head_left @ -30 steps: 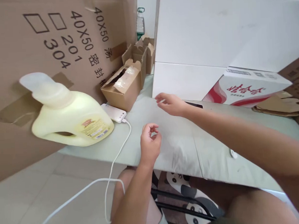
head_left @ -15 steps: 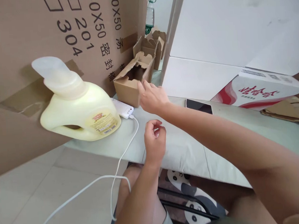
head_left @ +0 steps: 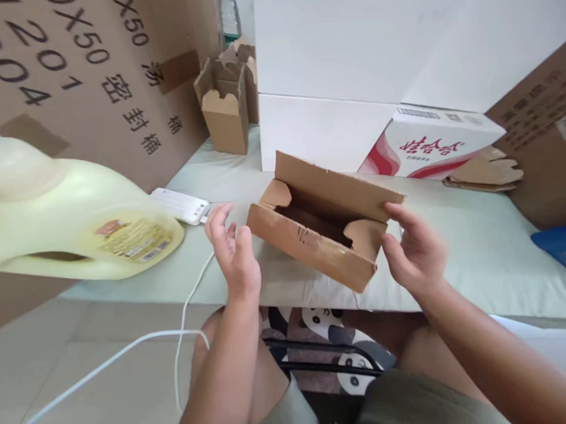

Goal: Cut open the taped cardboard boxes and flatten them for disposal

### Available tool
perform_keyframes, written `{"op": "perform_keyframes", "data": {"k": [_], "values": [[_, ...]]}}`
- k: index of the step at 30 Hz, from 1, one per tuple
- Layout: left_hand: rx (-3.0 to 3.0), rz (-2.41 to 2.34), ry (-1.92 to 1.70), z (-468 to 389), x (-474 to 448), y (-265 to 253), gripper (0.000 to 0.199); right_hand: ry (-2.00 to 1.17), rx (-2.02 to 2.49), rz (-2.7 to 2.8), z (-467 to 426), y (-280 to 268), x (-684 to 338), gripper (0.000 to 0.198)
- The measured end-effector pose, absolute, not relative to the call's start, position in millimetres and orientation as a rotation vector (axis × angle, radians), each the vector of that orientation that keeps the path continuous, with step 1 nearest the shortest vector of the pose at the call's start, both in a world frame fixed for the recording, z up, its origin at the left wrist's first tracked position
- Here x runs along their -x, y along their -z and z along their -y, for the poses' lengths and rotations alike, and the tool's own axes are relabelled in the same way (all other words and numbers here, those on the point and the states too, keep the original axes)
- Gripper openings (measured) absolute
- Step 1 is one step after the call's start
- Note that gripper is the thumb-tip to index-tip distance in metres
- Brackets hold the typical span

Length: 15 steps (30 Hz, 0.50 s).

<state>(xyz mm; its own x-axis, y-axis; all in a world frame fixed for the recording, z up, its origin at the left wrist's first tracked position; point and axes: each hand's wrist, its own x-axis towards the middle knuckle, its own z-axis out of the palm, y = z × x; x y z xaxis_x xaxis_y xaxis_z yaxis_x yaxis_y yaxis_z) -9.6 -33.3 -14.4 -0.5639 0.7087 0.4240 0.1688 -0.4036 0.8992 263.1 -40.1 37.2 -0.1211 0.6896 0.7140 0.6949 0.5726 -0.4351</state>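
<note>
A small brown cardboard box (head_left: 313, 242) with its top flaps open is tilted above the pale cloth-covered surface. My right hand (head_left: 418, 249) grips its right end, fingers at the upper flap corner and thumb lower down. To the left of the box is my left hand (head_left: 235, 255), fingers apart and curved, holding nothing and not visibly gripping the box. Dark shadow hides the inside of the box.
A big yellow detergent jug (head_left: 74, 216) stands at left beside a white power bank (head_left: 181, 206) with a white cable (head_left: 192, 292). Behind are more open cardboard boxes (head_left: 223, 117), a white-and-red carton (head_left: 431, 142) and flattened cardboard (head_left: 484, 171). A blue packet (head_left: 562, 245) lies at right.
The small box has come away from the back-left corner toward me, with my right hand on it. My hands are farther apart; my left fingers have opened. The view has shifted right.
</note>
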Motion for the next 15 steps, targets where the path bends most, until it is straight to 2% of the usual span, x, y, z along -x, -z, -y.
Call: {"op": "perform_keyframes", "data": {"k": [3, 7, 12, 13, 15], "values": [[-1.429, -1.237, -1.912, 27, -4, 17, 0.043, -0.019, 1.066, 1.82, 55, -15, -284, 0.038], [-1.398, -1.036, -1.882, 18, -22, 17, 0.044, -0.135, 1.063, 1.803, 51, 3, -287, 0.037], [-1.417, -1.175, -1.895, 9, -31, 24, 0.043, -0.398, 0.849, 1.656, 51, 19, -296, 0.068], [-1.46, -1.229, -1.879, 8, -32, 25, 0.044, -0.464, 0.819, 1.65, 53, 20, -298, 0.07], [-1.588, -1.32, -1.818, 8, -34, 26, 0.046, -0.551, 0.805, 1.702, 55, 19, -303, 0.059]]}}
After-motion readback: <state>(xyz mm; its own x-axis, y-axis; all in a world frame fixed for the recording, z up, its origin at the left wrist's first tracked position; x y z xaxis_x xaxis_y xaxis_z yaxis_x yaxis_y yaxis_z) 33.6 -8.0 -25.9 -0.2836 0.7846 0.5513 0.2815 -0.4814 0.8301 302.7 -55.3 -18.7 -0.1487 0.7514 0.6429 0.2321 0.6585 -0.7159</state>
